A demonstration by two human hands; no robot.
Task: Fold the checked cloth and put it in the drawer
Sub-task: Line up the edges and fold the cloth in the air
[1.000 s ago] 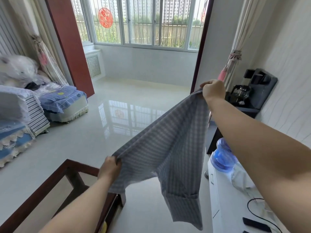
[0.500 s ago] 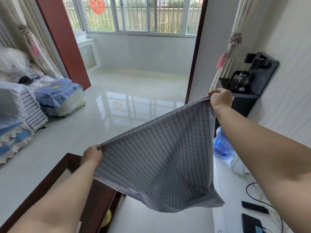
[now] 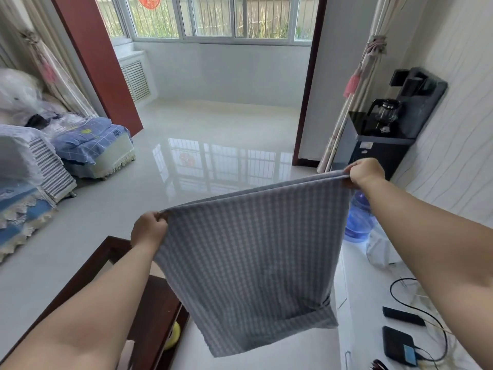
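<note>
— Head view: where is the checked cloth (image 3: pixel 250 257)?
— Hanging in the air between both hands, above the floor (image 3: pixel 213 156).
— Their grip?
— Left hand (image 3: pixel 148 231) and right hand (image 3: pixel 364 173) each closed on an upper corner, right one higher.

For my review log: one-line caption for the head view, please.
Left hand and right hand pinch the top corners of the checked cloth, hanging it spread above the floor.

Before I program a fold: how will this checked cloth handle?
Probably floppy: the cloth hangs limp below the left hand and right hand. Likely light, since pinched corners carry it. Its lower edge looks curled, so it may not lie flat.
</note>
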